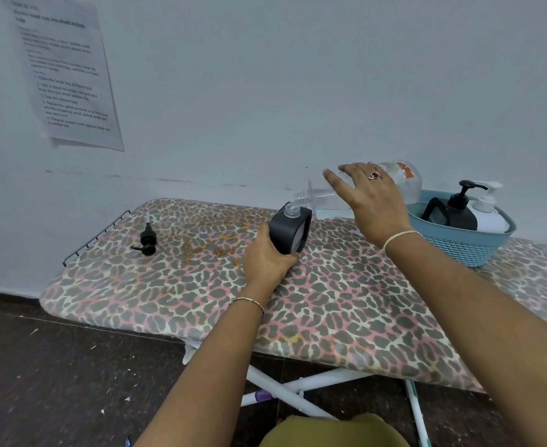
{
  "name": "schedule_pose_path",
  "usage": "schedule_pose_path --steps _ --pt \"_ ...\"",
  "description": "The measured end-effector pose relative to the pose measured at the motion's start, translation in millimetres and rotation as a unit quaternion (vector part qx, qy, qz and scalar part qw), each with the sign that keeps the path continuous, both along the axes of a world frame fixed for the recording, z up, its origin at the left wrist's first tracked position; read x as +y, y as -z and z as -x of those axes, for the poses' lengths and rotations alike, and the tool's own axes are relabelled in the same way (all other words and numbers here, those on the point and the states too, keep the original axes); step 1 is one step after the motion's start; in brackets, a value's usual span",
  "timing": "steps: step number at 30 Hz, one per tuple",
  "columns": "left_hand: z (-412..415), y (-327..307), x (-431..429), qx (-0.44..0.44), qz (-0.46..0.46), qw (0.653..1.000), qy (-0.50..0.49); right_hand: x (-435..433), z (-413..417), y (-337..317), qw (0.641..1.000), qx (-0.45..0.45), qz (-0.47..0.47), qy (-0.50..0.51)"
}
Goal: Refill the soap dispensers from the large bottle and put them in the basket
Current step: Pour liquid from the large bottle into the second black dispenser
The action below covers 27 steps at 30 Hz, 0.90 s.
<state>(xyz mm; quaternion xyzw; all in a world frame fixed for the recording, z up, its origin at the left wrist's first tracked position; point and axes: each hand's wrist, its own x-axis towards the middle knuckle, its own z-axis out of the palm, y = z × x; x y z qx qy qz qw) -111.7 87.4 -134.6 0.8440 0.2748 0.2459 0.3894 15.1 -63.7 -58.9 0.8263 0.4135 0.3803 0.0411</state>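
My left hand [267,259] grips a dark grey square soap dispenser [293,232] that stands on the ironing board with its pump off and its neck uncovered. My right hand [368,201] holds the large clear bottle [407,180] tipped on its side, its mouth touching the dispenser's neck. The dispenser's black pump head [146,241] lies on the board at the left. A blue basket [465,240] at the right holds a black dispenser [455,211] and a white dispenser [488,211], both with pumps on.
The leopard-print ironing board [201,301] stands against a pale wall, with a wire rack [94,237] at its left end. A printed sheet [65,72] hangs on the wall. Dark floor lies below.
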Motion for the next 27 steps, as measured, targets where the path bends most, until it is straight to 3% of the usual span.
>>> schedule_pose_path --steps 27 --pt "-0.1 4.0 2.4 -0.013 -0.010 1.000 0.014 0.0 -2.3 0.4 1.000 -0.010 0.004 0.000"
